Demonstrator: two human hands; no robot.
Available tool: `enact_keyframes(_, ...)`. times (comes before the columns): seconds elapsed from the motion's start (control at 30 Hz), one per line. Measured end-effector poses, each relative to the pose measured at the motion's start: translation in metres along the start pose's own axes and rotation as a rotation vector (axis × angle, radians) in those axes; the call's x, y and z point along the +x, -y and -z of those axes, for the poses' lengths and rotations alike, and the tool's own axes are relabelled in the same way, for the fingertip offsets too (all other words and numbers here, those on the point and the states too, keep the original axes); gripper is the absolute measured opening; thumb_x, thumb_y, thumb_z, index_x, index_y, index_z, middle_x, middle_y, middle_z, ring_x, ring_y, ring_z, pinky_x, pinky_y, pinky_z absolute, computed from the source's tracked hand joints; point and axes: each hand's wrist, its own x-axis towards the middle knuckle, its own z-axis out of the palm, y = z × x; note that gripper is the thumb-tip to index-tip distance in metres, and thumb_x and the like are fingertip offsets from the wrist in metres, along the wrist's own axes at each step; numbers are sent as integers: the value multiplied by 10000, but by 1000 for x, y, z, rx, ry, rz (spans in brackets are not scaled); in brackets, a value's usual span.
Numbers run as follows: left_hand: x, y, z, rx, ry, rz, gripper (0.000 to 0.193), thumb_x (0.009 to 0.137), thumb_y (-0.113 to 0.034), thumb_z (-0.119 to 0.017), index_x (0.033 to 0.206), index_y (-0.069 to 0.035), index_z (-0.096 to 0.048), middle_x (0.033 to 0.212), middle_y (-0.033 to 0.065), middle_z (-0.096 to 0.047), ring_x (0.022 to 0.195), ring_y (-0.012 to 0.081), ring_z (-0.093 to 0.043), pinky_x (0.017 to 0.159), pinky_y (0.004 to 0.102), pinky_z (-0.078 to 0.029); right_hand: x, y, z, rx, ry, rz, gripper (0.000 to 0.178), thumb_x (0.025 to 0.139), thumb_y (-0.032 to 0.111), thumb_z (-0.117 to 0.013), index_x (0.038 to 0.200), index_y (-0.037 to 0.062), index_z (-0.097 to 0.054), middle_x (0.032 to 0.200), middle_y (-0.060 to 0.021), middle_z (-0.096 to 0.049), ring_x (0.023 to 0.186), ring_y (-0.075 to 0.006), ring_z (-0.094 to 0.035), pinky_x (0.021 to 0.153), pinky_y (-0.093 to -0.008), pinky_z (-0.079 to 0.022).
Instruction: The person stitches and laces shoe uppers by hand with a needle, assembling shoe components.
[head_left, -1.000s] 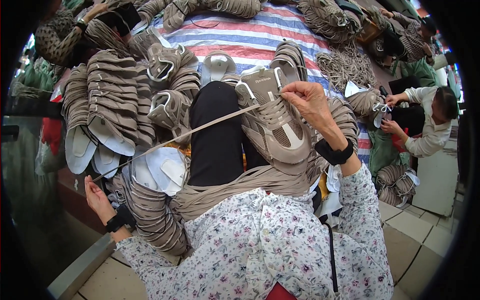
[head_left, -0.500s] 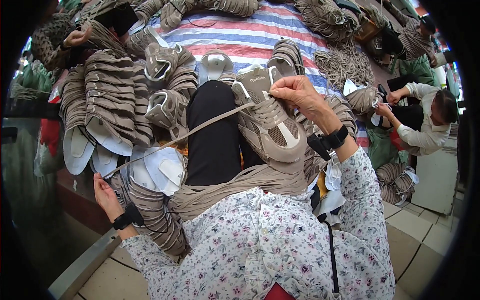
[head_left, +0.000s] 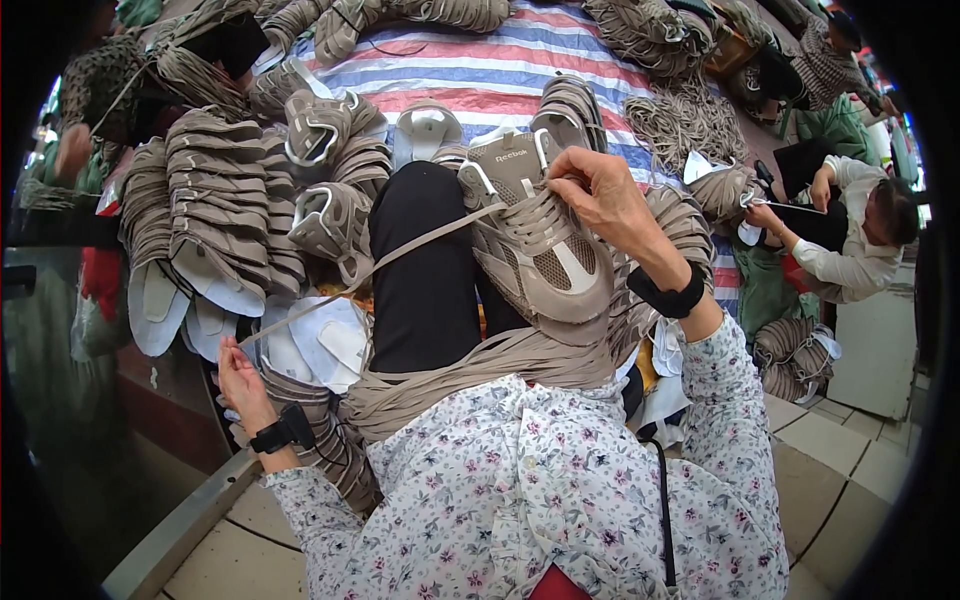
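Note:
A taupe sneaker upper (head_left: 562, 262) rests across my lap with its toe toward me and partly laced. From its left side a flat taupe shoelace (head_left: 405, 250) runs down and left, stretched over my black-clad knee (head_left: 428, 265). My left hand (head_left: 245, 385) pinches that lace's far end beside a stack of uppers. My right hand (head_left: 603, 198) has thumb and fingers closed at the top right eyelets; the bit of lace in them is mostly hidden. A loose bundle of laces (head_left: 480, 372) lies over my lap.
Stacked uppers (head_left: 215, 195) stand at the left, with more single uppers (head_left: 333, 222) beside my knee. A striped plastic sheet (head_left: 430, 60) covers the surface ahead. At the right, a heap of laces (head_left: 690, 130) lies near another person (head_left: 855, 225) handling a shoe.
My left hand has moved inward to the right, and the lace between hand and shoe is a little shorter. My right hand has curled closer at the eyelets. The shoe has barely moved.

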Motion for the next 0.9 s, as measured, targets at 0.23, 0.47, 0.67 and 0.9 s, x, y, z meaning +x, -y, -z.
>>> enact_keyframes(0.23, -25, 22, -4, -9, -33, 108, 338, 962, 1, -572, 1278, 117, -540, 1212, 181, -637, 969, 169, -664, 838, 208, -557, 2, -8, -21, 63, -51, 36, 81, 881, 28, -638, 863, -50, -625, 694, -91, -591, 639, -143, -542, 591, -324, -446)
enact_keyframes(0.47, -42, 32, -13, 28, -45, 92, 336, 970, -10, -577, 1283, 105, -529, 1131, 149, -660, 956, 148, -657, 834, 214, -556, 3, -9, -15, -86, -171, 176, 68, 841, 23, -698, 870, -33, -673, 773, -80, -588, 692, -177, -586, 622, -313, -457)
enact_keyframes(0.67, -55, 29, -38, -29, 80, 226, 253, 941, 0, -633, 1175, 93, -611, 1100, 142, -676, 927, 133, -671, 789, 181, -554, 2, 4, -15, 153, 16, -90, 102, 871, 59, -699, 891, -41, -698, 816, -59, -628, 719, -127, -581, 665, -282, -478)
enact_keyframes(0.9, -111, 15, -150, -17, 285, 350, 286, 945, -47, -657, 1194, 81, -601, 995, 98, -697, 856, 96, -679, 732, 147, -558, 4, 10, -15, -80, -144, 329, 138, 785, -8, -724, 916, 32, -703, 884, -86, -656, 853, -262, -636, 739, -376, -489)
